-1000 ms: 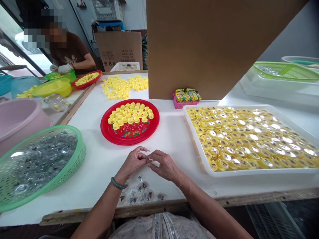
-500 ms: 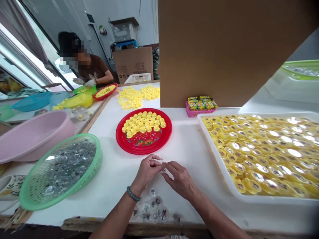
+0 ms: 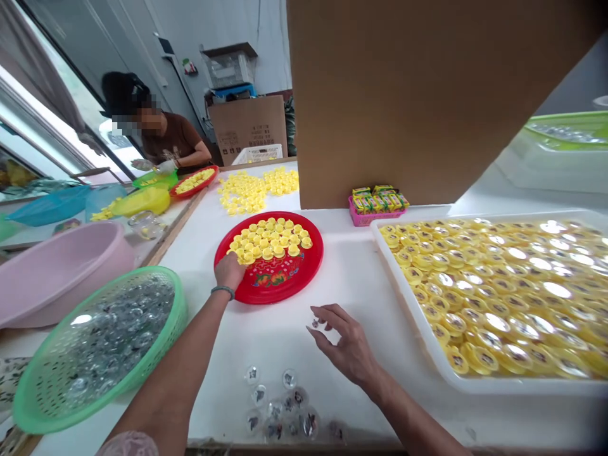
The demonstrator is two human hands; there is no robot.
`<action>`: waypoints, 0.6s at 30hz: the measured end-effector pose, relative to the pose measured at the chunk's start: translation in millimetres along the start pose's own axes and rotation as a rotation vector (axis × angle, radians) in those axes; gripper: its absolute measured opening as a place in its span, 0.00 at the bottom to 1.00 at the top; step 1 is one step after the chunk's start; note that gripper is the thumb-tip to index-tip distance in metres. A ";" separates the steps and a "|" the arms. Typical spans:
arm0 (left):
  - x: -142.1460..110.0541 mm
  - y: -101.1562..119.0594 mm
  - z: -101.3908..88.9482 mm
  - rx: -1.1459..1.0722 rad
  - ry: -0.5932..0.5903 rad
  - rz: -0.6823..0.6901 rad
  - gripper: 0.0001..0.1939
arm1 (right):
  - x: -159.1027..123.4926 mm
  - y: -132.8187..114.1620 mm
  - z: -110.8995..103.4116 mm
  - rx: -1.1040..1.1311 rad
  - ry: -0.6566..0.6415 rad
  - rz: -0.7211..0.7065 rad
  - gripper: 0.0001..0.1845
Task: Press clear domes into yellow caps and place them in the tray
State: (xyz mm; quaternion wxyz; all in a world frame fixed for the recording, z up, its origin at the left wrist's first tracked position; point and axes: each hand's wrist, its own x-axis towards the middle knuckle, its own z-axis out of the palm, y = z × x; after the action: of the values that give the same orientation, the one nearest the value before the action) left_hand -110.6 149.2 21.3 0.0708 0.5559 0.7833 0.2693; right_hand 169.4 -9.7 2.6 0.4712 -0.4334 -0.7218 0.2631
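A: Yellow caps (image 3: 268, 239) sit in rows on the red plate (image 3: 304, 278), far half only. Left hand (image 3: 229, 270) is at the plate's near-left rim, fingers curled onto the nearest cap. Whether it has actually pinched one, can't tell, knuckles hide it.

B: Right hand (image 3: 344, 342)?

A: Hovers just above the white table (image 3: 361, 278), fingers loosely bent, thumb and forefinger pinching a small clear disc (image 3: 317, 323). Held up off the surface, near the middle, between plate and tray.

B: More discs?

A: Loose clear discs (image 3: 280, 405) clustered at the near edge, right in front of the person, in easy reach. Bulk stock in the green basket (image 3: 28, 405) on the left.

B: Right side?

A: White tray (image 3: 427, 342) packed with yellow caps with clear tops (image 3: 498, 278), rows tight.

B: Surface, room?

A: White tabletop, wooden edging. Tall cardboard sheet (image 3: 403, 95) stands behind the tray, small pink basket of packets (image 3: 375, 202) at its foot. Pink basin (image 3: 57, 266) far left. Loose yellow caps piled further back (image 3: 256, 187). Another person (image 3: 171, 142) sits at the far left corner, gloved hands over a second red plate (image 3: 194, 180). Cardboard boxes and crates at the back wall.
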 end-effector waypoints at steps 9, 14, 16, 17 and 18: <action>-38.0 4.4 -12.4 0.238 -0.013 0.071 0.15 | 2.0 -11.2 -6.5 0.125 0.050 -0.044 0.18; -122.1 25.1 -13.7 0.005 -0.051 0.276 0.12 | -1.2 -14.0 -10.5 0.110 0.059 -0.115 0.20; -154.1 32.7 -4.1 -0.083 -0.123 0.356 0.10 | -3.3 -14.1 -11.5 0.064 0.055 -0.155 0.22; -166.6 35.7 1.9 -0.109 -0.152 0.395 0.08 | -4.4 -14.0 -11.9 0.036 0.052 -0.173 0.22; -176.5 38.1 7.9 -0.124 -0.177 0.431 0.07 | -5.4 -13.7 -12.3 0.008 0.050 -0.189 0.23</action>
State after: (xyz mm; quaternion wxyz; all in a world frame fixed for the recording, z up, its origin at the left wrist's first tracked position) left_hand -10.0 0.5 0.4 0.1140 0.7263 0.6192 0.2759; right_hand 176.3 -21.5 16.1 0.5136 -0.3680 -0.7462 0.2097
